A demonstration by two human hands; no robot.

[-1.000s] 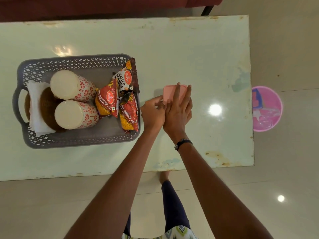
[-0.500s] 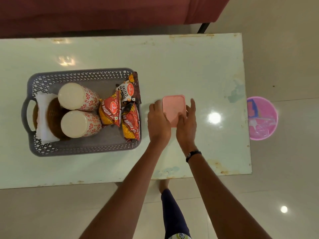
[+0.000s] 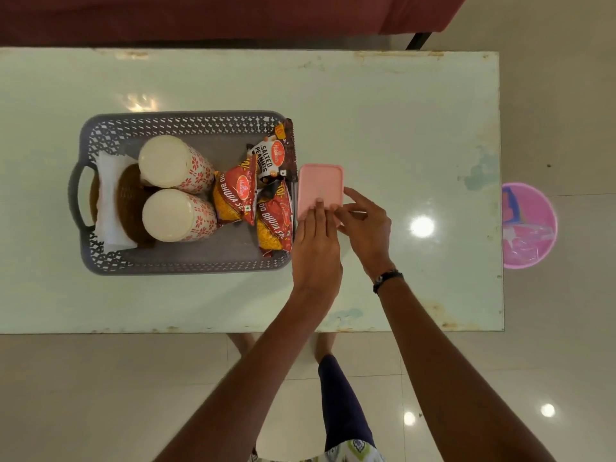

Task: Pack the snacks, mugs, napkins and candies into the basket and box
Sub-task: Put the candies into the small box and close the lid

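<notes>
A grey perforated basket (image 3: 186,121) stands on the pale table (image 3: 383,111). Inside lie two flower-patterned mugs (image 3: 175,165) (image 3: 178,215) bottom-up toward me, white napkins (image 3: 110,201) at its left end, and red and yellow snack packets (image 3: 235,195) (image 3: 275,225) (image 3: 271,155) along its right wall. A pink lidded box (image 3: 320,185) sits just right of the basket, touching it. My left hand (image 3: 316,248) lies flat on the box's near end. My right hand (image 3: 365,228) pinches its near right corner. No candies show.
A pink round tub (image 3: 530,225) stands on the floor past the table's right edge. A dark red sofa (image 3: 216,15) runs behind the table. My feet and one leg (image 3: 343,405) show below the table's near edge.
The pink box has moved left and now touches the basket. My left hand went from its left side onto its lid; my right hand shifted to its near right corner.
</notes>
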